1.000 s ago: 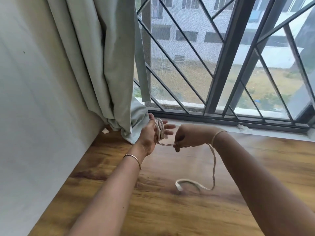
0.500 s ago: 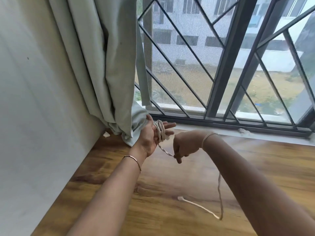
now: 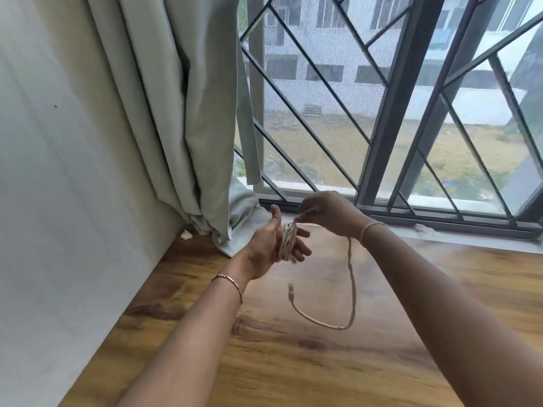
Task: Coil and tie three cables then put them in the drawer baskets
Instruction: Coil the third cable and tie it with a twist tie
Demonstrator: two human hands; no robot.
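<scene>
Now right hand [image 3: 326, 214] higher, above cable [image 3: 288, 240] on left hand [image 3: 264, 248].

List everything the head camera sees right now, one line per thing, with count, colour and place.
cable: one, cream, coiled round the fingers of the left hand, tail hanging from the right hand
curtain: one, grey-green, in the corner left of the window
window: one, dark frame with diagonal bars, at the back
wall: one, white, on the left
wooden surface: one, brown, below the hands
corner scrap: one, white, beside the curtain hem
sill scrap: one, white, below the window at right
bracelet: one, gold, left wrist
wrist band: one, pale, right wrist
left hand: one, fingers straight, carrying the coil
right hand: one, pinching the cable above the coil
</scene>
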